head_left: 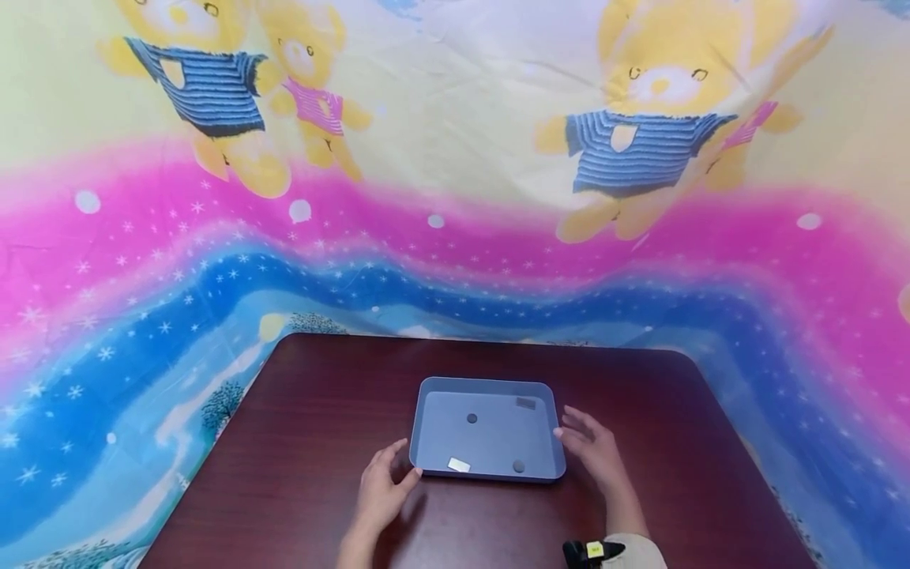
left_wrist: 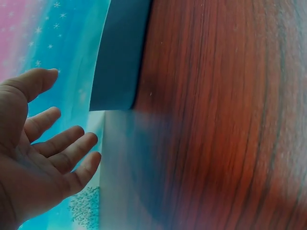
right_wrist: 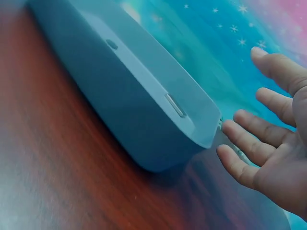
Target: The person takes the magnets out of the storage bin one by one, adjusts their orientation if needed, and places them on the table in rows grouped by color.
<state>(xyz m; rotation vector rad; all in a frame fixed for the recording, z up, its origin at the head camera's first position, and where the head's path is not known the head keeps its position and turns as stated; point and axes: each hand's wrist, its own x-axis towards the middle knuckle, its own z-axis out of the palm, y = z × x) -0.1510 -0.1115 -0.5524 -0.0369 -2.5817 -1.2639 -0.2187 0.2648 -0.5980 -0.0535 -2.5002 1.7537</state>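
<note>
A shallow blue-grey tray [head_left: 490, 431] with rounded corners lies on the dark table. Inside it are two small round dark pieces, one left of the middle [head_left: 472, 418] and one near the front right [head_left: 519, 466]. A shiny pale rectangular piece [head_left: 458, 465] lies by the front wall, and a flat grey rectangular piece [head_left: 525, 403] at the back right. My left hand [head_left: 382, 486] is beside the tray's front left corner, fingers spread and relaxed. My right hand [head_left: 593, 450] is at the tray's right side, its fingers loosely extended and holding nothing.
The reddish-brown wooden table [head_left: 341, 395] has rounded far corners. A patterned cloth with bears [head_left: 654, 150] and snowflakes hangs behind and around it. A black strap device with a yellow label [head_left: 594, 551] sits on the right wrist, by a light sleeve [head_left: 636, 552].
</note>
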